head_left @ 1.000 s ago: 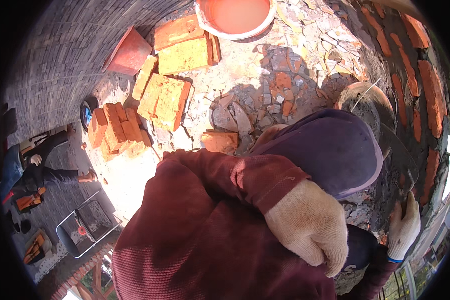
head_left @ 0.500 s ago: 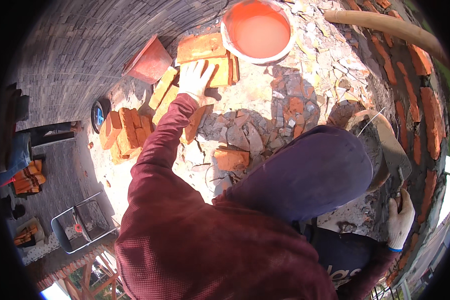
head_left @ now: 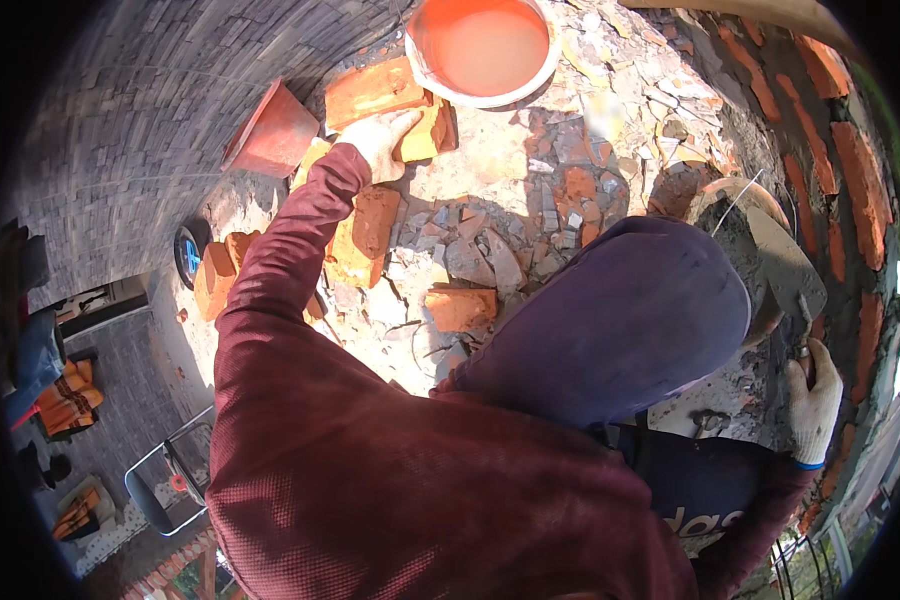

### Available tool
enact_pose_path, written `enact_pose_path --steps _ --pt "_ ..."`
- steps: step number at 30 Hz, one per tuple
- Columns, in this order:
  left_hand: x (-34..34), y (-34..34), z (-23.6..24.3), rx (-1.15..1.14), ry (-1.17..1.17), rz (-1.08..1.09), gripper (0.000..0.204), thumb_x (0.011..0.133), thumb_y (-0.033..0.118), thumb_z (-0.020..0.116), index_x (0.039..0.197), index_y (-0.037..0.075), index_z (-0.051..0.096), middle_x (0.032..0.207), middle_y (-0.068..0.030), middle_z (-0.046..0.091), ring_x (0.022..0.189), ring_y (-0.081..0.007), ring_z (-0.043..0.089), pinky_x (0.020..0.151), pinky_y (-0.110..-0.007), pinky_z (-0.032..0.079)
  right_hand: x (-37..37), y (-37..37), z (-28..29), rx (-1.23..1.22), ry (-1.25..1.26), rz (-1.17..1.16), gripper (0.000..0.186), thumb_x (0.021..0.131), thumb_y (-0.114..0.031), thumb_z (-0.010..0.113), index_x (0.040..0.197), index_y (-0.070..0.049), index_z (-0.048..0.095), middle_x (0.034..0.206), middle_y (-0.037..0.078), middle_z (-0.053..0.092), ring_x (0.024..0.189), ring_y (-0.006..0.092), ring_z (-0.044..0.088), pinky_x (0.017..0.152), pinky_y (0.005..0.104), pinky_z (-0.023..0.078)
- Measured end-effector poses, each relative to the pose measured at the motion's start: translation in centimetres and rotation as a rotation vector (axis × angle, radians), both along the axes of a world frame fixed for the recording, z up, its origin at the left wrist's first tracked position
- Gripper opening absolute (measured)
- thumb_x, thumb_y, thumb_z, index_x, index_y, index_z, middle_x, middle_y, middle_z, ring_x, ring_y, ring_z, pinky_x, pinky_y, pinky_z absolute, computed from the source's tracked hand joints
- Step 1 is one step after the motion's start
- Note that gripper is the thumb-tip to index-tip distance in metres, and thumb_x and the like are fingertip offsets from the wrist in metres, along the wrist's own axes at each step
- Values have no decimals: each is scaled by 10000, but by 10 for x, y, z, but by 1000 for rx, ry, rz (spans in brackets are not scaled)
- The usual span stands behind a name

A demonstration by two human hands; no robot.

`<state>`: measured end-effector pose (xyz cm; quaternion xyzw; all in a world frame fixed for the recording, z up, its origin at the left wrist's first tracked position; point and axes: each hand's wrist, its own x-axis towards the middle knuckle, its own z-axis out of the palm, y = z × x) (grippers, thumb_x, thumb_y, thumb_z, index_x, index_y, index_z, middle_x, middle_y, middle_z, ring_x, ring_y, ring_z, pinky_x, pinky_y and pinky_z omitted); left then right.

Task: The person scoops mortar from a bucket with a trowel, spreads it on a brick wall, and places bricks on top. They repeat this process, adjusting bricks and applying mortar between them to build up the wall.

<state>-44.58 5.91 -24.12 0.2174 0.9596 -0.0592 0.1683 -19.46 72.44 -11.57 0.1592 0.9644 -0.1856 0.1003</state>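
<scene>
My gloved left hand (head_left: 380,145) reaches into the stacked bricks (head_left: 375,90) at upper centre, its fingers curled over a yellowish brick (head_left: 422,130). My gloved right hand (head_left: 810,395) is closed on the handle of a trowel (head_left: 788,270) at the far right. The trowel's grey, mortar-smeared blade lies over a tub of mortar (head_left: 715,197), which is partly hidden by my raised knee (head_left: 620,320). Beside the trowel rises a rough brick wall (head_left: 858,190) with wet grey mortar between and over its bricks.
A basin of orange water (head_left: 480,45) and a red bucket (head_left: 270,132) stand behind the bricks. Broken tile rubble (head_left: 470,258) covers the middle floor. Further bricks, a round tub (head_left: 188,250), a metal-framed chair (head_left: 155,490) and part of another person (head_left: 35,370) are at left. A wooden pole crosses top right (head_left: 770,20).
My left hand has swung up from beside my body to the brick pile, and its spread fingers have since curled over a brick. My right hand stays on the trowel.
</scene>
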Motion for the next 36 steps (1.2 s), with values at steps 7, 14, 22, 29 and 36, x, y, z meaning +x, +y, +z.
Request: enact_pose_path --steps 7,14,22,29,36 --pt "-15 -56 4 179 406 -40 836 857 386 777 1586 133 457 1418 -213 629 1279 -378 626 1070 -451 506 5 -6 2 -43 46 -15 494 905 -109 677 1353 91 622 1095 191 706 999 248 662 938 354 512" --pt "-43 -35 -18 185 195 4 995 838 480 827 1636 138 339 1431 -244 605 1285 -420 603 1086 -484 486 16 -3 8 2 12 -56 498 854 -155 685 1295 72 651 1048 231 716 1002 340 713 940 416 527" --pt "17 14 -20 643 -290 189 933 755 146 910 1545 -38 448 1468 -173 613 1333 -261 602 1129 -381 479 17 0 34 -4 121 0 282 922 -294 705 1069 -53 701 887 179 725 897 389 728 802 494 567" --pt "96 179 -66 950 -980 439 823 871 181 812 1581 22 427 1492 -169 585 1357 -257 569 1127 -365 467 74 -9 53 -273 450 -120 379 957 -329 723 1177 -22 692 952 214 724 919 404 724 798 452 560" --pt "128 232 -47 903 -1053 536 744 951 270 712 1594 41 416 1522 -152 555 1384 -254 537 1142 -371 444 137 -34 81 -833 639 -566 461 967 -322 680 1262 30 645 850 107 664 711 151 654 648 318 531"
